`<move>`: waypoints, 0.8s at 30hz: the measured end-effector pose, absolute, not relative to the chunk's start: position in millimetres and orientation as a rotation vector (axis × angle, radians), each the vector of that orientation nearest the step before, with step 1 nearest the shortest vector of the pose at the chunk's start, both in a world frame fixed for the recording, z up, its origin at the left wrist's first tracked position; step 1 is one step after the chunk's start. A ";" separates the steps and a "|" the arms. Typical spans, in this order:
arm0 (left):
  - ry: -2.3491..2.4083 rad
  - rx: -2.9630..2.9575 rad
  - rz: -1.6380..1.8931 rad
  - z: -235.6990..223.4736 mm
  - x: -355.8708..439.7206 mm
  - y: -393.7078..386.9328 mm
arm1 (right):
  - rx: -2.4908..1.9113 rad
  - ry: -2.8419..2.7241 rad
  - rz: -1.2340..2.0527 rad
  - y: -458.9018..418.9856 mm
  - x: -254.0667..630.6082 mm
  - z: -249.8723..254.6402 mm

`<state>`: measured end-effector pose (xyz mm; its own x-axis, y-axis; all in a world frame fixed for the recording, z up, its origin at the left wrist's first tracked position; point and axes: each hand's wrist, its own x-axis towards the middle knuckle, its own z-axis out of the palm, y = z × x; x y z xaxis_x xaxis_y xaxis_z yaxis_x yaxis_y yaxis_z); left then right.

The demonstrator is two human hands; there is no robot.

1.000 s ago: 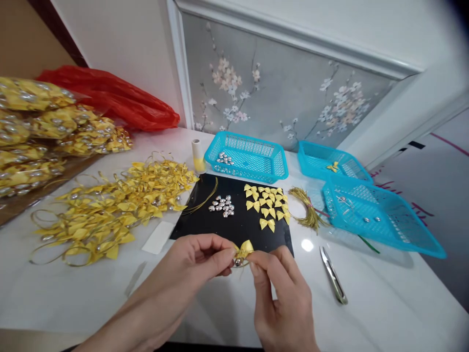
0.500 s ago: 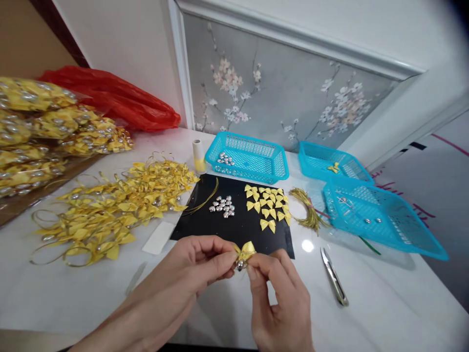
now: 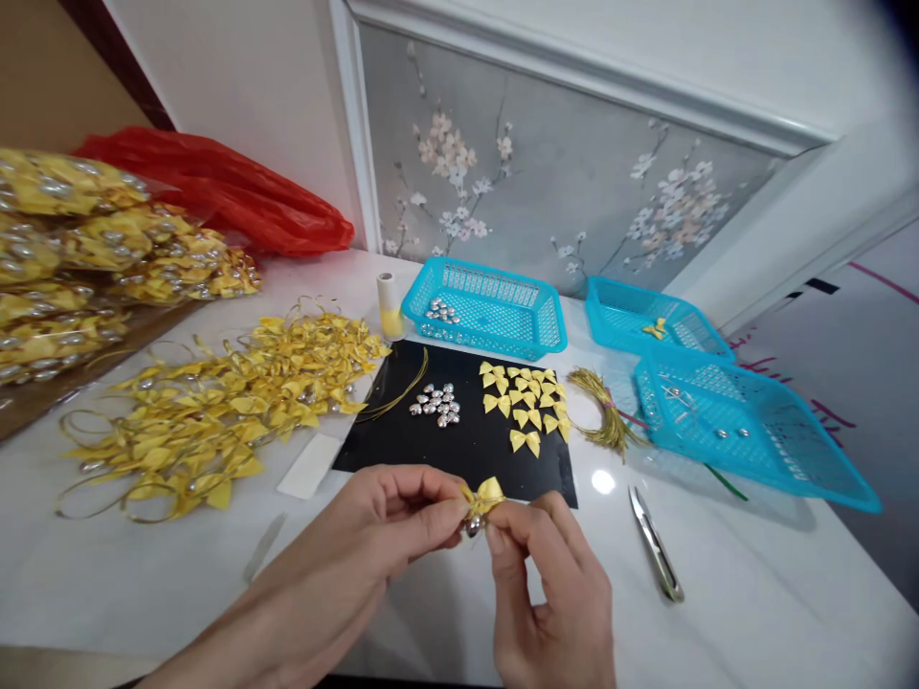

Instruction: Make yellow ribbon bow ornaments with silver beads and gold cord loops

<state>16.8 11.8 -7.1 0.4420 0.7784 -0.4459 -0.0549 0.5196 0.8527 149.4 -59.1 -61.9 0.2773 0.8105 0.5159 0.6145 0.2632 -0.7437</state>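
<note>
Between my two hands is a yellow ribbon bow (image 3: 489, 492) with a silver bead (image 3: 474, 525) at its lower side. My left hand (image 3: 402, 522) pinches the bow's left side between thumb and forefinger. On the other side, the thumb and forefinger of my right hand (image 3: 549, 565) are closed on the bow near the bead; fingertips hide part of it. Just beyond lies a black mat (image 3: 437, 455). It carries a cluster of silver beads (image 3: 437, 404), several loose yellow bows (image 3: 526, 397) and a few gold cords (image 3: 409, 392).
A heap of beaded yellow bows (image 3: 236, 411) spreads at left, near bagged bows (image 3: 107, 239) and a red plastic bag (image 3: 230, 191). Blue baskets (image 3: 556, 330) stand behind. At right are a gold cord bundle (image 3: 607, 411) and thread snips (image 3: 655, 545). A thread spool (image 3: 389, 304) stands upright.
Both hands have barely shifted, with the bow and bead moving slightly to the right and down. The grip on the bow stays the same.
</note>
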 end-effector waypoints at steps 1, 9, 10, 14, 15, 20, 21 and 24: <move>0.974 0.870 0.601 -7.0 16.6 12.0 | -1.432 -1.414 0.224 -58.8 149.6 -61.5; 0.907 0.776 0.552 -6.5 15.6 13.2 | -1.413 -1.412 0.282 -57.7 152.1 -61.3; 0.903 0.758 0.556 -7.0 15.8 13.0 | -1.413 -1.411 0.287 -57.7 152.1 -61.4; 0.926 0.670 0.576 -9.3 15.7 12.7 | -1.386 -1.401 0.292 -57.1 151.8 -61.7; 0.929 0.658 0.569 -9.5 15.6 12.8 | -1.378 -1.397 0.298 -56.9 151.8 -61.8; 0.910 0.644 0.561 -8.1 15.6 12.3 | -1.360 -1.389 0.328 -57.0 151.2 -62.7; 0.907 0.648 0.563 -7.9 15.7 12.0 | -1.361 -1.388 0.333 -57.2 150.9 -62.9; 0.902 0.659 0.557 -8.9 15.6 10.6 | -1.360 -1.376 0.348 -57.6 149.9 -63.9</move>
<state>15.6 10.6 -8.9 0.5073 0.6841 -0.5241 -0.1630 0.6733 0.7212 149.9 -57.6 -63.9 0.2780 0.8341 0.4765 0.5074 0.2937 -0.8101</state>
